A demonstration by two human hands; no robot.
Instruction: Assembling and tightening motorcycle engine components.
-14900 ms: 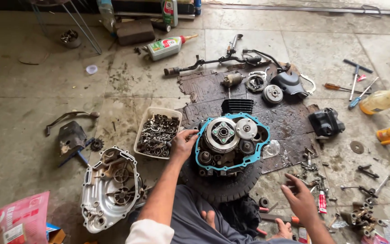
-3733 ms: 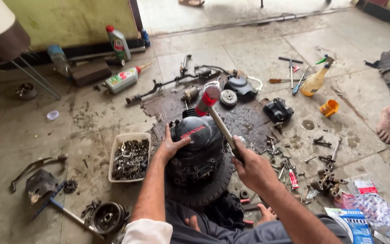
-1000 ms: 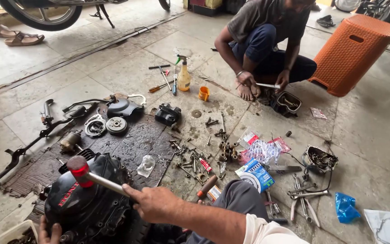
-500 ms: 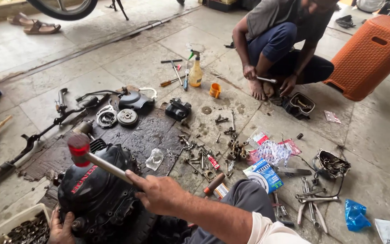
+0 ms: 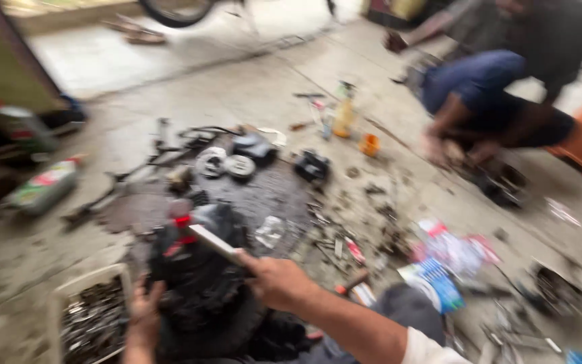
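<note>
Mid-strike on engine (image 5: 200, 283), which sits just ahead of both hands. Right hand (image 5: 277, 280) is clenched round the mallet (image 5: 200, 236) handle, head over the casing. Left hand (image 5: 144, 317) is pressed on the engine's side, beside the tray (image 5: 89, 317). Next blow probably needs a square hit; frame is blurred.

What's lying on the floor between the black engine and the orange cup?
In the head view, between the black engine and the orange cup lie a clear plastic scrap and a small black part on the oily mat.

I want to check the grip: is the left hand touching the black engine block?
Touching. The head view, though blurred, shows the left hand pressed flat against the side of the black engine block.
</note>
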